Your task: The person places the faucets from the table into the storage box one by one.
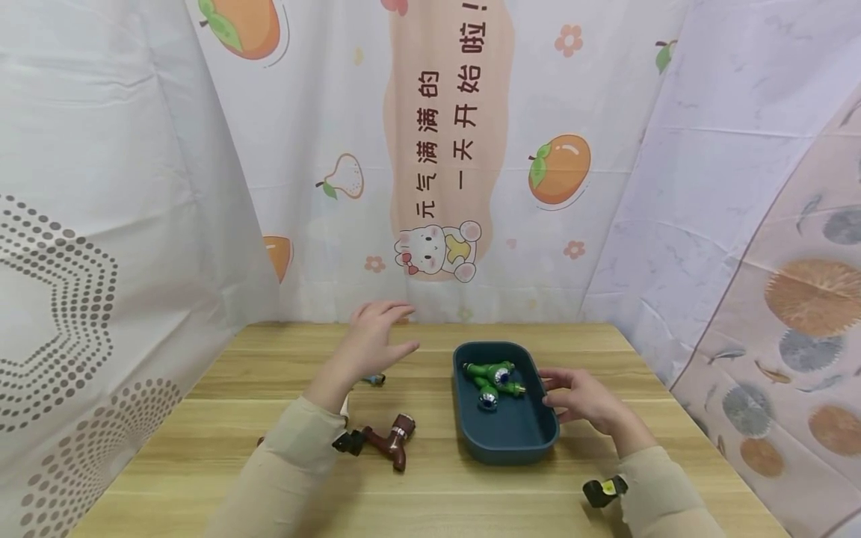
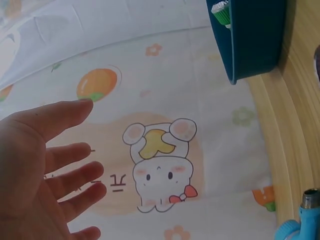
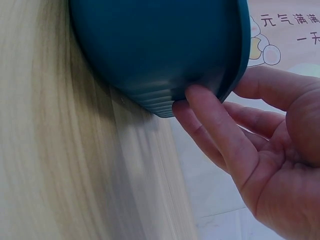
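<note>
My left hand (image 1: 370, 340) is raised over the left half of the table, fingers spread and nothing held. Below its wrist a dark red-brown tap (image 1: 393, 441) lies on the wood. Partly hidden behind that hand is a blue tap (image 1: 377, 379), whose dark threaded end shows in the left wrist view. A dark teal plastic bin (image 1: 507, 454) stands right of centre, with green taps (image 1: 487, 381) with shiny knobs inside, near its far end. My right hand (image 1: 592, 400) is at the bin's right side, its loosely bent fingertips (image 3: 200, 95) against the outer wall near the rim.
The wooden table (image 1: 430, 501) ends at a printed curtain (image 1: 430, 299) at the back, and more cloth hangs on both sides. A small brown piece (image 1: 260, 441) peeks out left of my left sleeve. Black wrist cameras (image 1: 605, 491) sit on both wrists.
</note>
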`<action>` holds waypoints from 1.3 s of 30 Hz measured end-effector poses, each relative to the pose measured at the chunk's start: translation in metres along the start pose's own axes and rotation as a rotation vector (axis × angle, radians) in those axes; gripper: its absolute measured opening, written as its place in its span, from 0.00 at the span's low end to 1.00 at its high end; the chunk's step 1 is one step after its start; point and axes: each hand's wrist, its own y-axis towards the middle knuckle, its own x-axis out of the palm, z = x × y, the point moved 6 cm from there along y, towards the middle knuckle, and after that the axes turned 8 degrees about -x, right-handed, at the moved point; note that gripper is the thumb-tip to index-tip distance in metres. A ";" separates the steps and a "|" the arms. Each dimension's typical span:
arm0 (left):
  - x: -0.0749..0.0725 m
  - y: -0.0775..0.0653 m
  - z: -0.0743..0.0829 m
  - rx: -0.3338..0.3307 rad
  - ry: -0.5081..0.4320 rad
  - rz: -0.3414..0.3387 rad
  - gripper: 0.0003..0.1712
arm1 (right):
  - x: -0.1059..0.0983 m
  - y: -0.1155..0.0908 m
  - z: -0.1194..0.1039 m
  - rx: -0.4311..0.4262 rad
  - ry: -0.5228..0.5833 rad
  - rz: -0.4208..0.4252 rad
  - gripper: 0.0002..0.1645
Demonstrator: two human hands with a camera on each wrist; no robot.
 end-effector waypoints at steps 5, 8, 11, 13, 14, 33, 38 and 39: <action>-0.002 -0.006 -0.015 -0.042 0.000 0.009 0.36 | 0.000 0.000 0.000 0.002 -0.001 0.003 0.39; -0.003 -0.010 -0.024 -0.066 -0.008 0.012 0.38 | 0.000 0.001 0.001 0.001 0.001 0.002 0.39; -0.003 -0.015 -0.034 -0.093 -0.011 -0.003 0.39 | 0.000 0.000 0.001 0.001 0.001 0.001 0.39; -0.004 -0.018 -0.041 -0.116 -0.014 -0.024 0.40 | 0.001 0.000 0.001 0.002 0.002 -0.001 0.40; -0.004 -0.019 -0.045 -0.127 -0.012 -0.036 0.40 | 0.001 0.000 0.001 0.002 0.003 -0.001 0.40; -0.023 -0.045 -0.105 -0.288 -0.009 -0.152 0.55 | 0.001 0.000 -0.001 0.002 -0.001 -0.007 0.39; -0.026 -0.054 -0.119 -0.305 -0.005 -0.173 0.58 | 0.001 -0.001 -0.003 0.000 0.003 -0.013 0.39; -0.026 -0.056 -0.122 -0.306 -0.005 -0.178 0.58 | 0.001 -0.001 -0.003 -0.001 0.002 -0.015 0.39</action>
